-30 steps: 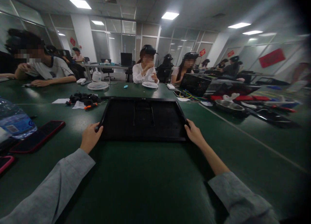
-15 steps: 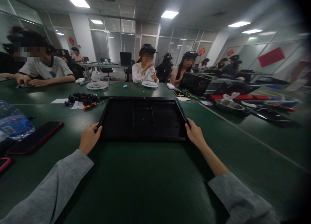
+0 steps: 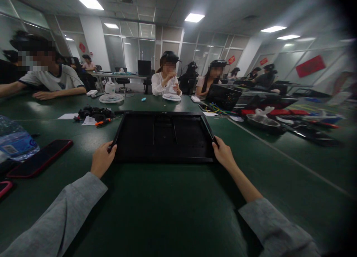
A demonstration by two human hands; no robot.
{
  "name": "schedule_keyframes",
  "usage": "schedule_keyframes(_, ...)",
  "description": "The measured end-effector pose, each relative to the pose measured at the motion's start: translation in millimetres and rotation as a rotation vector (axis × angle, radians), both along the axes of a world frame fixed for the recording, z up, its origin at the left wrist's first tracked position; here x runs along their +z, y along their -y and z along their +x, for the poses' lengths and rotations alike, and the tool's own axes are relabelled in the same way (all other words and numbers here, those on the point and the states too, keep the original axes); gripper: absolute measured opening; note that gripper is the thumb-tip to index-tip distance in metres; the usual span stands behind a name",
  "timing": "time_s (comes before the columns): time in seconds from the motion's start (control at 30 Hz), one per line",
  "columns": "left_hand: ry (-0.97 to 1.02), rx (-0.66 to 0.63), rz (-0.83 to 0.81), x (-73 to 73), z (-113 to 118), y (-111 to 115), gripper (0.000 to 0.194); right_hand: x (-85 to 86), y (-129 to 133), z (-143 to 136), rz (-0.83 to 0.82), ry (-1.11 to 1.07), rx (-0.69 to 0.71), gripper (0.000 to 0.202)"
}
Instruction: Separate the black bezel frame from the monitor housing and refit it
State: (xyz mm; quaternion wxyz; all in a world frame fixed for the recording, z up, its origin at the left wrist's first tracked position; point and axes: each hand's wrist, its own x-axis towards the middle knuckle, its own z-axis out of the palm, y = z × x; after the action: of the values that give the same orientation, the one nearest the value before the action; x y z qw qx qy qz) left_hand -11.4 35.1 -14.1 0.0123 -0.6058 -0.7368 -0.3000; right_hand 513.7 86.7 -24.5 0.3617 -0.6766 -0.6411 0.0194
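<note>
Head view: from where I stood, the black panel (image 3: 164,138) was between the person's left hand (image 3: 102,158) and right hand (image 3: 223,153); beneath it spread a green table (image 3: 167,205), beyond it a white fan (image 3: 111,98) and seated co-workers (image 3: 160,84); both hands' fingers (image 3: 218,141) were closed round its side edges

Black rectangular panel (image 3: 164,138), clear plastic bottle (image 3: 17,141) left of it
Round silver metal pan (image 3: 263,123) lies right, round white fan (image 3: 171,97) behind.

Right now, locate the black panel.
The black panel is at the head view's centre, between the left hand and right hand, each gripping one side.
</note>
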Motion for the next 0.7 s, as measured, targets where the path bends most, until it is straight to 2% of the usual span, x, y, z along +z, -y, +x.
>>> schedule_keyframes(0.7,0.009,-0.004,-0.028,-1.0,-1.2,1.6,0.051,-4.5,-6.1,5.4,-0.007,-0.061,0.038,0.054)
